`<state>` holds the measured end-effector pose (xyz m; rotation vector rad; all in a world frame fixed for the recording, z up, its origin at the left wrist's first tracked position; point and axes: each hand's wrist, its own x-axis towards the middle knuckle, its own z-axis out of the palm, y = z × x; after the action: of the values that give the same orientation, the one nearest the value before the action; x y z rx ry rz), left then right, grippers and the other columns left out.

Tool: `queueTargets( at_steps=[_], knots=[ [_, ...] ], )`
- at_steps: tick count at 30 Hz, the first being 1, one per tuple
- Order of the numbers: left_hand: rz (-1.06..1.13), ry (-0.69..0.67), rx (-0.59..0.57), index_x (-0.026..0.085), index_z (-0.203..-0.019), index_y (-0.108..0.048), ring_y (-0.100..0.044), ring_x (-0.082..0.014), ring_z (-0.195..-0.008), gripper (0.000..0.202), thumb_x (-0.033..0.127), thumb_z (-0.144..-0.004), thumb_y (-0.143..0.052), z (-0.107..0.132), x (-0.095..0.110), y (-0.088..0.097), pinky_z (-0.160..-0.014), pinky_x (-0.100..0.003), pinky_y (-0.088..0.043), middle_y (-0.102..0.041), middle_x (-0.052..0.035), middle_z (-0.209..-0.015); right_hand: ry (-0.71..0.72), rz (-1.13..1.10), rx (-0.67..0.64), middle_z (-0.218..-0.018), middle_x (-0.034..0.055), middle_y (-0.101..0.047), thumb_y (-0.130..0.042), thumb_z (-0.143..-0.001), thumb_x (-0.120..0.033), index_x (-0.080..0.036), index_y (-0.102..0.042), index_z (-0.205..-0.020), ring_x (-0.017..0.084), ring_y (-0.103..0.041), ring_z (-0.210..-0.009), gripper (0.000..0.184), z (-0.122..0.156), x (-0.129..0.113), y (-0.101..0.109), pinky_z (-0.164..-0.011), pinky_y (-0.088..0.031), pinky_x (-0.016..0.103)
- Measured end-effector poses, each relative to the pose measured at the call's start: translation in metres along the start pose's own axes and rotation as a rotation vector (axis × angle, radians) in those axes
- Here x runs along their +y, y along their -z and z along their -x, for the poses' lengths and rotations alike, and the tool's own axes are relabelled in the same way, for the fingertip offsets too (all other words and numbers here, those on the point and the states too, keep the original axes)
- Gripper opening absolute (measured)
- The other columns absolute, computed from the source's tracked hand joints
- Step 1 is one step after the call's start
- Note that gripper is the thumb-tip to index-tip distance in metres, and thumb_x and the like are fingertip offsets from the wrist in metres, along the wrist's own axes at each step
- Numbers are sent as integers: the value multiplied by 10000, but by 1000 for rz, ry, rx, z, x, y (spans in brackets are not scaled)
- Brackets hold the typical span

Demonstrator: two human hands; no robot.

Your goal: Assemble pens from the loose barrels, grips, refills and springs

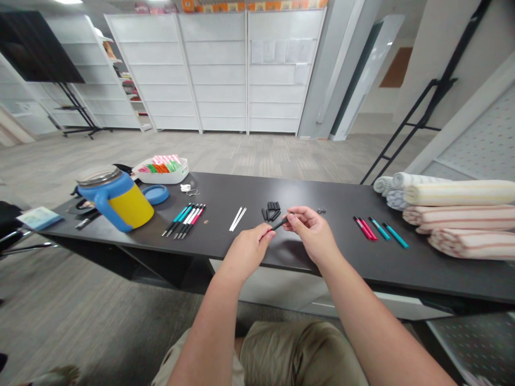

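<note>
Your L hand [249, 249] & R hand [311, 230]: fingertips pinched tight on each end of black pen part [279, 224]. Black parts pile [272, 210] at 12 o'clock, red/teal pens [380, 228] at 3.

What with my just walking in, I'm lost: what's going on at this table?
A seated person pinches a thin black piece between the left hand and right hand, just above the black table. Behind the hands lies a pile of black parts. To the left are white rods and a row of pens. Four more pens, red and teal, lie to the right.
</note>
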<state>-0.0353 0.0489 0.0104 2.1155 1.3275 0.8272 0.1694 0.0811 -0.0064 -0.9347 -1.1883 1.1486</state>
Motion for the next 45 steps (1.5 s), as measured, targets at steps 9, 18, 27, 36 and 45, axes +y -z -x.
queueTargets(
  at_steps=[9,18,27,36,45],
  knots=[
    [-29,-8,-22,247,-979,-638,-623,-180,-746,237,349,-1079,-449,0,0,2,-680,-263,-377,-691,-1,-838,13,71,-127,-893,33,-787,-871,-807,-480,-231,-710,-1001,172,-739,-770,355,-1,4,1,-813,-617,343],
    [-38,-41,-14,236,-997,-657,-642,-187,-827,250,365,-1078,-459,0,-6,8,-725,-271,-413,-712,-16,-906,5,78,-181,-1079,75,-795,-867,-805,-485,-237,-701,-1052,202,-745,-910,387,0,6,3,-848,-613,375],
    [0,-64,7,236,-1068,-703,-675,-209,-964,272,374,-1078,-468,0,-10,13,-845,-292,-462,-747,-35,-1028,173,110,-66,-960,35,-727,-815,-870,-471,-258,-648,-1111,170,-677,-811,362,0,5,3,-785,-583,339],
    [-51,-61,-6,211,-862,-646,-626,-181,-782,271,326,-1055,-495,4,-14,15,-730,-288,-420,-694,-16,-831,179,209,-103,-1010,61,-751,-791,-891,-482,-269,-648,-1121,208,-707,-914,345,1,8,5,-858,-571,371],
    [-47,-80,-91,210,-746,-526,-573,-166,-715,361,339,-1075,-452,5,-13,21,-662,-297,-347,-635,-2,-756,228,388,-146,-1031,71,-772,-729,-942,-445,-267,-650,-1125,221,-720,-896,266,4,5,4,-822,-564,380]
  ],
)
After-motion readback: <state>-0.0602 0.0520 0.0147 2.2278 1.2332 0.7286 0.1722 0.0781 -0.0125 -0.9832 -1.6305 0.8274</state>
